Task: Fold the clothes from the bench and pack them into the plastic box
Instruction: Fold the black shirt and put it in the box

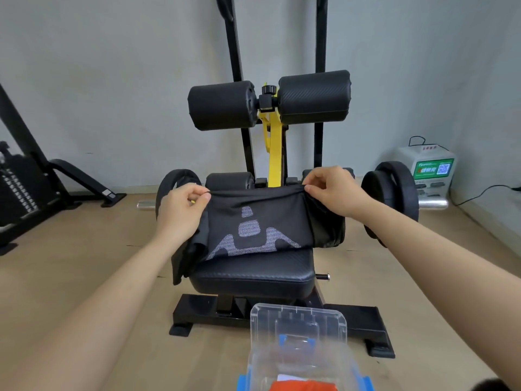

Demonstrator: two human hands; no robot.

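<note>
A pale wooden floor and a plain grey wall fill most of the view. In the middle stands a black gym machine with a yellow centre post, two thick black roller pads high on it and a black textured padded bench seat low at the front. A black stretchy garment with a grey woven pattern is held up over the back part of that seat. Its top edge is pulled taut between the two hands, its lower edge lies on the pad, and loose folds hang down past the seat at both sides. Round black weight plates sit on a metal bar to the right of the seat. On the floor just in front of the machine's base is a clear plastic storage box with blue latches, cut off by the bottom edge of the view. A white box-shaped device with a green label stands against the wall at the far right. The left hand pinches the garment's upper left corner between thumb and forefinger, the other fingers curled in. The right hand pinches the upper right corner the same way. A folded orange cloth lies inside the box.
</note>
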